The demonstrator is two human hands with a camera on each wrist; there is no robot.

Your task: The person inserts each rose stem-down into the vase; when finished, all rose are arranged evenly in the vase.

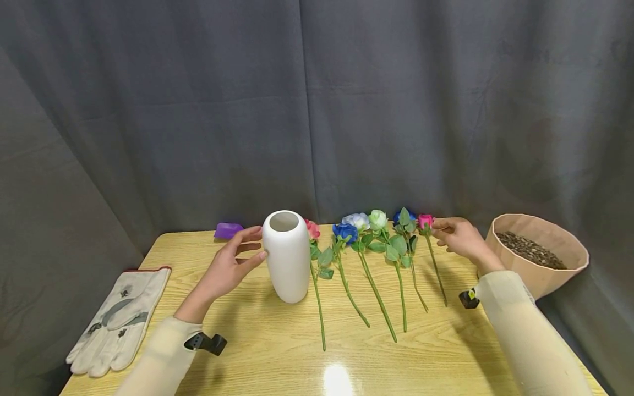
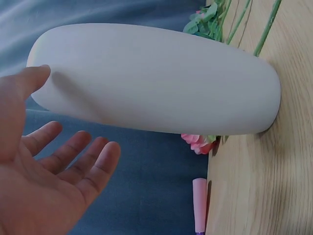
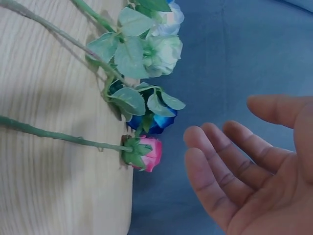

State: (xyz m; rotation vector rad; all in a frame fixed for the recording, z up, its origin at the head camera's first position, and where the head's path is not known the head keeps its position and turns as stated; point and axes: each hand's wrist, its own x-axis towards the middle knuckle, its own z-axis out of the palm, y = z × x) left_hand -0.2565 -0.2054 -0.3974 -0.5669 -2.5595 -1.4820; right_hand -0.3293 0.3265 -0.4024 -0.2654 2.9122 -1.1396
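A tall white vase (image 1: 287, 258) stands upright on the table. At its left side is my left hand (image 1: 236, 263), fingers spread; its thumb (image 2: 36, 81) lies over the vase's upper part in the left wrist view, and I cannot tell whether it touches. My right hand (image 1: 460, 239) hovers by the pink rose (image 1: 425, 221), fingers loosely bent and apart from it in the right wrist view (image 3: 249, 171). Left of that rose lie a dark blue rose (image 3: 156, 120), a pale green flower (image 1: 378, 219), a light blue flower (image 1: 358, 221), a blue rose (image 1: 345, 233) and a coral flower (image 1: 312, 229).
A tan pot (image 1: 525, 269) holding brown bark-like bits stands at the right edge. White-grey work gloves (image 1: 121, 322) lie at the left edge. A purple tool part (image 1: 228, 230) lies at the back left. A grey curtain (image 1: 307, 110) hangs behind the wooden table (image 1: 277, 352).
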